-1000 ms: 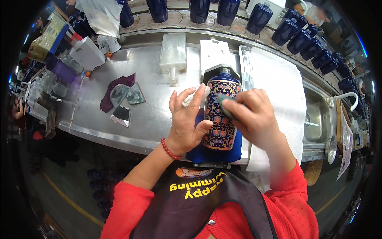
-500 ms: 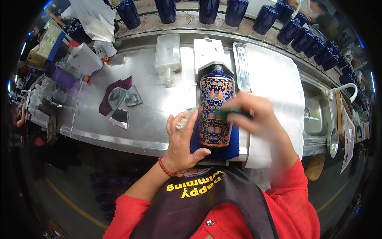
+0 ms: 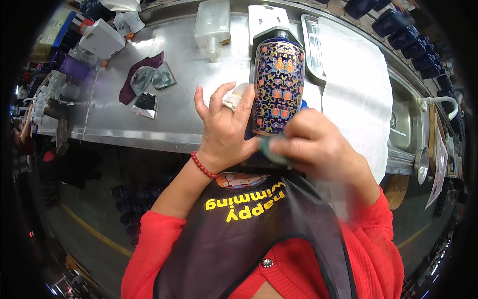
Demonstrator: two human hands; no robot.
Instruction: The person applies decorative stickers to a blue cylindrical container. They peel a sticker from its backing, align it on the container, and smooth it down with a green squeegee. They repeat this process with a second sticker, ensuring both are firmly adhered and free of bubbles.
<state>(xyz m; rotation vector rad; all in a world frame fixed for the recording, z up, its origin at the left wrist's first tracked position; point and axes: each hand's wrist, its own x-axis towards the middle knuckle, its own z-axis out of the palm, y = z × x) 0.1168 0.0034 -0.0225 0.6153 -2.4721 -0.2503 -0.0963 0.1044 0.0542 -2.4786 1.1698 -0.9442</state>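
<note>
A dark blue bottle (image 3: pixel 280 84) wrapped in a colourful floral pattern lies with its neck away from me, against an angular grey rest (image 3: pixel 293 34). My left hand (image 3: pixel 226 122) is along its left side, fingers spread, the thumb reaching toward the base. White wrapping (image 3: pixel 233 101) covers part of one finger. At the near end of the bottle, my right hand (image 3: pixel 318 142), blurred by motion, pinches a flat green piece (image 3: pixel 273 151), whose exact kind is unclear. A bit of blue cloth (image 3: pixel 304 104) shows beside the bottle.
Left on the metal bench lie a purple cloth (image 3: pixel 130 85), greenish pads (image 3: pixel 163 78) and a small black-and-silver piece (image 3: pixel 145 105). A clear container (image 3: pixel 212 25) stands farther back. A white sheet (image 3: pixel 354 94), a metal tray (image 3: pixel 312 55) and a sink (image 3: pixel 406 112) are to the right.
My right hand has moved the green piece from the bottle's patterned middle to its near end. My left hand remains beside the bottle. The view has tipped nearer, so the bench sits higher.
</note>
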